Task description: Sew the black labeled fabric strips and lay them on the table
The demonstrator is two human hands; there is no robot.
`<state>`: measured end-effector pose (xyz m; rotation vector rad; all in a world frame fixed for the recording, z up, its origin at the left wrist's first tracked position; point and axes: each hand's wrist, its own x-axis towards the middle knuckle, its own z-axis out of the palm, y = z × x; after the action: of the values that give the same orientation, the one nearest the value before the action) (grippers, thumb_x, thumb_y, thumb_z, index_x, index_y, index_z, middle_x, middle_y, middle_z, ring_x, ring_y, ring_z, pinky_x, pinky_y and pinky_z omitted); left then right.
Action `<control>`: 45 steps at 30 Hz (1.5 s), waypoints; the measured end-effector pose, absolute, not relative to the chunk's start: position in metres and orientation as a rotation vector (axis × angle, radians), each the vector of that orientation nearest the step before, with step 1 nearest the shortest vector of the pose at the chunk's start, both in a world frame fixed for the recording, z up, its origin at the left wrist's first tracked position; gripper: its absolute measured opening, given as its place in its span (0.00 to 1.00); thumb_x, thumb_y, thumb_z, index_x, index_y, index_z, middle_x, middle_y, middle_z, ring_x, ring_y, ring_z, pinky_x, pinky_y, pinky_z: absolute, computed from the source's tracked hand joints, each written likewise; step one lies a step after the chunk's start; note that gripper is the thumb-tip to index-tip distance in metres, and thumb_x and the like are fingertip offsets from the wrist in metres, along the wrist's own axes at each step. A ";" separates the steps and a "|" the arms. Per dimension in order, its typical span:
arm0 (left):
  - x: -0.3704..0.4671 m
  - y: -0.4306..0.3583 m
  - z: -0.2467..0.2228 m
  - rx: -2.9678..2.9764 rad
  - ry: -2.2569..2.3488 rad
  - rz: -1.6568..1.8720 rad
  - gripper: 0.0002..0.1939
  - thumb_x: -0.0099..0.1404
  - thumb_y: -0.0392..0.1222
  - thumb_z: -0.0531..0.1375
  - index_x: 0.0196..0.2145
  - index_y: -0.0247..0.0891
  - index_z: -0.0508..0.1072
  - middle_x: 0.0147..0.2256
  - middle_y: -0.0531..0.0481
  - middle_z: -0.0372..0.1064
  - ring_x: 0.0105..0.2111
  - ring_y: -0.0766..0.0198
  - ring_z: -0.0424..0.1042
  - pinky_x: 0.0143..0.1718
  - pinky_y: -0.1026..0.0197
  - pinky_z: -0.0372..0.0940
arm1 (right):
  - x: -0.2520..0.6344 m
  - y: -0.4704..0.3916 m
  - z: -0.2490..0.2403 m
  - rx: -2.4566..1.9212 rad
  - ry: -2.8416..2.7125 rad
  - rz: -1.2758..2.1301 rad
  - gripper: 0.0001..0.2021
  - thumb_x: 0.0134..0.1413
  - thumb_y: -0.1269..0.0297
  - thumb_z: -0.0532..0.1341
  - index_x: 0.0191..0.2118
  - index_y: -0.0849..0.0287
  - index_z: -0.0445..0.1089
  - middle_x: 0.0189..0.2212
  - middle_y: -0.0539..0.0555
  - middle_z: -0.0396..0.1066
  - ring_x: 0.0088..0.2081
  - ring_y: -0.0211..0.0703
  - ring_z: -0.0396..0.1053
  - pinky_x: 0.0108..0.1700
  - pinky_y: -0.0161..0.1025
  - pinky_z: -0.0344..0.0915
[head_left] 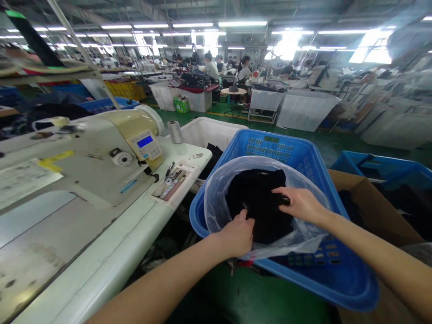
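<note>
Black cloth pieces [259, 220] lie heaped inside a clear plastic bag [216, 198], whose mouth is spread wide. The bag sits in a blue plastic basket [305, 155] with slotted walls. My left hand [238, 231] reaches in at the near left side, its fingers curled on the black cloth beside a small pale mark. On the right side of the heap, my right hand [302, 204] has a fold of the same cloth between thumb and fingers. Some fingertips are lost against the dark fabric.
A sewing machine [101, 153] stands on a pale table [135, 243] to my left. A thread cone [175, 132] and a small tool tray [175, 184] are near its corner. A white bin [216, 128] is behind the basket; a cardboard box [374, 202] is at right. People sit farther back.
</note>
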<state>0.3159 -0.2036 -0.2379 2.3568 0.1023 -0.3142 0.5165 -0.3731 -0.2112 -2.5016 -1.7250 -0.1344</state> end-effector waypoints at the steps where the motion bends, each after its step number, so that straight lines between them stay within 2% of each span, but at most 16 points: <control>1: 0.317 -0.206 -0.237 2.385 0.102 -0.315 0.25 0.63 0.34 0.57 0.57 0.26 0.68 0.65 0.25 0.48 0.58 0.37 0.65 0.59 0.44 0.63 | 0.518 -0.371 -0.205 -2.527 -1.675 -0.144 0.21 0.49 0.70 0.62 0.51 0.53 0.73 0.36 0.49 0.81 0.34 0.44 0.78 0.35 0.35 0.70; 3: 0.318 -0.208 -0.235 2.434 0.077 -0.323 0.28 0.64 0.35 0.56 0.61 0.27 0.64 0.67 0.25 0.43 0.60 0.34 0.63 0.59 0.43 0.63 | 0.520 -0.368 -0.193 -2.564 -1.598 -0.173 0.20 0.48 0.68 0.61 0.49 0.51 0.75 0.32 0.47 0.80 0.31 0.44 0.78 0.32 0.35 0.67; 5: 0.318 -0.209 -0.231 2.438 0.082 -0.285 0.30 0.64 0.36 0.57 0.63 0.30 0.62 0.68 0.28 0.41 0.60 0.35 0.63 0.61 0.43 0.62 | 0.519 -0.365 -0.180 -2.591 -1.532 -0.216 0.19 0.48 0.66 0.61 0.48 0.50 0.75 0.34 0.48 0.81 0.34 0.47 0.78 0.33 0.36 0.67; 10: 0.315 -0.210 -0.229 2.406 0.215 -0.254 0.28 0.64 0.38 0.58 0.61 0.37 0.66 0.59 0.35 0.56 0.55 0.43 0.70 0.59 0.49 0.64 | 0.523 -0.357 -0.149 -2.644 -1.305 -0.342 0.16 0.49 0.60 0.60 0.45 0.52 0.75 0.30 0.51 0.79 0.32 0.53 0.77 0.31 0.39 0.65; 15: 0.318 -0.205 -0.238 2.331 0.229 -0.371 0.28 0.61 0.42 0.62 0.59 0.37 0.69 0.55 0.35 0.63 0.51 0.44 0.73 0.55 0.49 0.66 | 0.528 -0.353 -0.110 -2.617 -1.159 -0.400 0.07 0.50 0.56 0.61 0.31 0.53 0.70 0.24 0.51 0.74 0.27 0.50 0.74 0.27 0.39 0.63; 19: 0.318 -0.206 -0.235 2.300 0.245 -0.339 0.21 0.60 0.44 0.65 0.51 0.36 0.76 0.52 0.35 0.69 0.52 0.43 0.73 0.54 0.49 0.66 | 0.522 -0.351 -0.085 -2.625 -1.118 -0.438 0.07 0.49 0.58 0.63 0.26 0.52 0.65 0.20 0.50 0.70 0.26 0.51 0.73 0.25 0.39 0.61; 21: 0.314 -0.213 -0.225 2.239 0.280 -0.279 0.17 0.62 0.50 0.64 0.41 0.34 0.80 0.46 0.35 0.73 0.51 0.41 0.73 0.53 0.48 0.66 | 0.512 -0.351 -0.079 -2.653 -1.081 -0.514 0.06 0.49 0.57 0.63 0.28 0.52 0.67 0.21 0.52 0.72 0.27 0.56 0.74 0.25 0.41 0.61; 23: 0.306 -0.222 -0.209 1.906 0.293 -0.224 0.24 0.65 0.60 0.60 0.38 0.33 0.79 0.41 0.35 0.76 0.47 0.43 0.75 0.51 0.48 0.68 | 0.493 -0.354 -0.078 -2.660 -1.073 -0.660 0.07 0.51 0.57 0.63 0.34 0.52 0.71 0.25 0.56 0.75 0.29 0.60 0.76 0.25 0.43 0.63; 26: 0.289 -0.227 -0.182 1.069 0.198 -0.126 0.40 0.66 0.72 0.51 0.54 0.33 0.71 0.53 0.33 0.71 0.50 0.48 0.74 0.49 0.49 0.71 | 0.450 -0.363 -0.087 -2.440 -1.365 -0.913 0.13 0.56 0.61 0.60 0.47 0.53 0.72 0.36 0.59 0.80 0.35 0.61 0.78 0.30 0.47 0.70; 28: 0.273 -0.220 -0.169 0.744 0.161 -0.001 0.43 0.66 0.75 0.45 0.62 0.37 0.65 0.60 0.35 0.65 0.56 0.48 0.70 0.51 0.48 0.70 | 0.417 -0.372 -0.099 -2.134 -1.790 -0.934 0.18 0.60 0.65 0.56 0.56 0.52 0.67 0.49 0.59 0.77 0.45 0.58 0.78 0.39 0.47 0.74; 30: 0.250 -0.209 -0.163 0.653 0.219 0.133 0.42 0.67 0.75 0.42 0.62 0.41 0.66 0.59 0.38 0.68 0.58 0.47 0.68 0.53 0.47 0.68 | 0.386 -0.377 -0.111 -1.886 -2.086 -0.911 0.27 0.60 0.74 0.52 0.64 0.51 0.60 0.57 0.56 0.72 0.53 0.51 0.74 0.42 0.44 0.74; 32: 0.219 -0.198 -0.164 0.650 0.311 0.254 0.39 0.67 0.74 0.45 0.59 0.42 0.69 0.54 0.39 0.72 0.57 0.45 0.69 0.54 0.47 0.67 | 0.359 -0.374 -0.121 -1.717 -2.302 -0.907 0.29 0.58 0.78 0.50 0.64 0.55 0.63 0.59 0.57 0.70 0.59 0.49 0.69 0.36 0.40 0.74; 35: 0.160 -0.189 -0.172 0.637 0.427 0.473 0.34 0.64 0.68 0.59 0.56 0.39 0.72 0.50 0.39 0.75 0.54 0.44 0.71 0.54 0.49 0.67 | 0.326 -0.349 -0.128 -1.406 -2.484 -0.972 0.23 0.60 0.78 0.48 0.54 0.60 0.71 0.56 0.58 0.73 0.56 0.48 0.72 0.28 0.36 0.70; 37: 0.119 -0.183 -0.177 0.602 0.481 0.621 0.30 0.63 0.62 0.64 0.53 0.37 0.74 0.47 0.40 0.77 0.52 0.46 0.73 0.53 0.50 0.67 | 0.305 -0.322 -0.130 -1.229 -2.528 -0.985 0.21 0.62 0.79 0.46 0.50 0.61 0.74 0.54 0.58 0.75 0.52 0.48 0.74 0.28 0.36 0.68; 41: 0.055 -0.147 -0.184 0.578 0.559 0.837 0.19 0.64 0.53 0.64 0.45 0.35 0.76 0.41 0.43 0.79 0.46 0.49 0.77 0.51 0.53 0.69 | 0.261 -0.253 -0.144 -0.974 -2.599 -0.960 0.20 0.64 0.77 0.46 0.50 0.64 0.73 0.55 0.61 0.73 0.53 0.54 0.73 0.28 0.39 0.66; 45: 0.023 -0.084 -0.199 0.717 0.777 1.069 0.18 0.66 0.52 0.63 0.44 0.33 0.75 0.43 0.41 0.77 0.46 0.52 0.76 0.49 0.55 0.70 | 0.223 -0.172 -0.178 -0.990 -2.600 -0.883 0.16 0.63 0.77 0.52 0.51 0.64 0.73 0.58 0.62 0.71 0.53 0.53 0.72 0.29 0.38 0.68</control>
<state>0.0228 -0.0845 -0.1985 0.7169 0.7773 1.0689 0.2233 -0.1719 -0.1782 -0.9902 -2.6003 -0.8826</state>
